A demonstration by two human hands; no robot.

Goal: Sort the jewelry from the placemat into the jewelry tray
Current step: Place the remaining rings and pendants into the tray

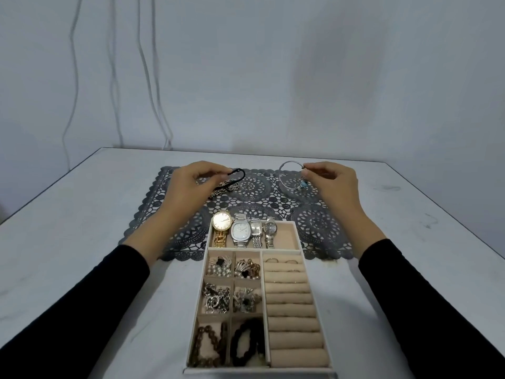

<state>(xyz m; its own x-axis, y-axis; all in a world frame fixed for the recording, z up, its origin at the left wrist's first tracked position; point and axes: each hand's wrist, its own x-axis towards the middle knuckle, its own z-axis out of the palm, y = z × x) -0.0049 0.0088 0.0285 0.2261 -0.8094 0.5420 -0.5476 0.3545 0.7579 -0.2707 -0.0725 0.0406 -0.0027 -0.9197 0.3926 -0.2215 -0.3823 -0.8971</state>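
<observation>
Lacy placemat (254,187), right hand (333,184) pinching wire bangle (279,175)

White table (82,242) — lace placemat (257,198), jewelry tray (259,370) overlapping near edge.

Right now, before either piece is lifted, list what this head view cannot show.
- Head view: black-and-gold piece, partly covered by the left hand pinching its black loop; type unclear.
- Head view: silver bangle, its end hidden by the right hand; blue charm blurred.
- Head view: jewelry tray small compartments, tangled pieces too small to separate.
</observation>
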